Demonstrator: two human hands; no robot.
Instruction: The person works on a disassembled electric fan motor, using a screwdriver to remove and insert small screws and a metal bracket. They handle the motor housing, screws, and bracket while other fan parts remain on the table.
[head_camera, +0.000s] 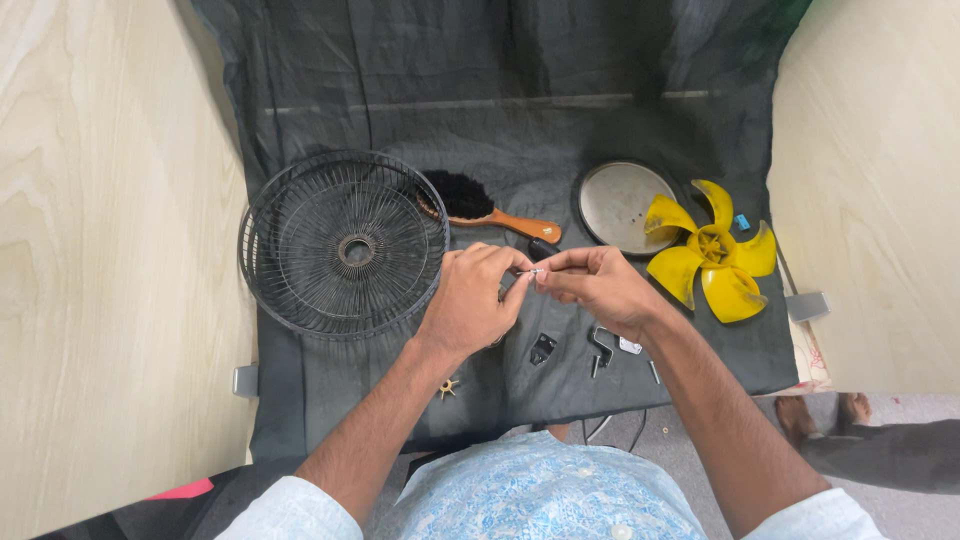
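Observation:
My left hand (472, 296) and my right hand (598, 285) meet over the middle of the dark cloth (500, 130). Their fingertips pinch one tiny silver metal part (535, 272) between them. Just left of my left hand lies a round black wire fan grille (340, 245). Right of my right hand lies a yellow fan blade (712, 250) with several vanes. A black-bristled brush with a wooden handle (487, 212) rests behind my hands.
A round grey metal plate (615, 200) sits partly under the yellow blade. Small black and silver brackets (600, 348) and a black clip (543, 347) lie below my right hand. A small yellow piece (447, 387) lies near my left forearm. Pale wooden panels (110, 250) flank the cloth.

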